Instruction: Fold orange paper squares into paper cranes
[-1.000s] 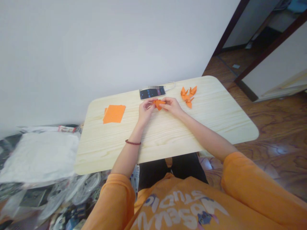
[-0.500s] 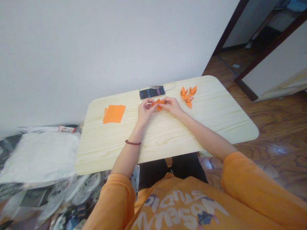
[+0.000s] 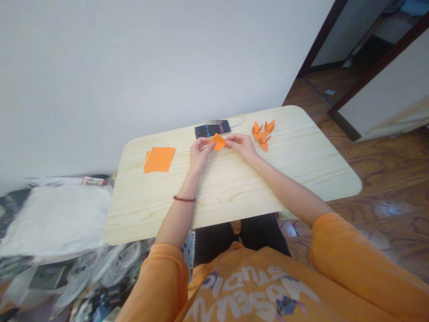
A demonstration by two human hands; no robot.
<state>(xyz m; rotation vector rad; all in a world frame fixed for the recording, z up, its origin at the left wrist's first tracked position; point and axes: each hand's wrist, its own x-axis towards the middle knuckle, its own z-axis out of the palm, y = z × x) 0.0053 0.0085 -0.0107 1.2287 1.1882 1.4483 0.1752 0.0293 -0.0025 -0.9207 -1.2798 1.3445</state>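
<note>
Right, my L hand (image 3: 200, 154) & R hand (image 3: 241, 146) both pinch the orange paper piece (image 3: 219, 142) by its edges, fingers (image 3: 208, 143) narrow on it, over the wood table (image 3: 268, 179), just in front of the phone (image 3: 212, 129). Risk: too hard a pull cd tear it or set a crease off-line; a slip cd drop it on the phone or knock the folded paper cranes (image 3: 262, 135) nearby. Vs. the earlier frame, the piece is opened into a flatter diamond, not bunched, & my hands sit slightly wider apart.
</note>
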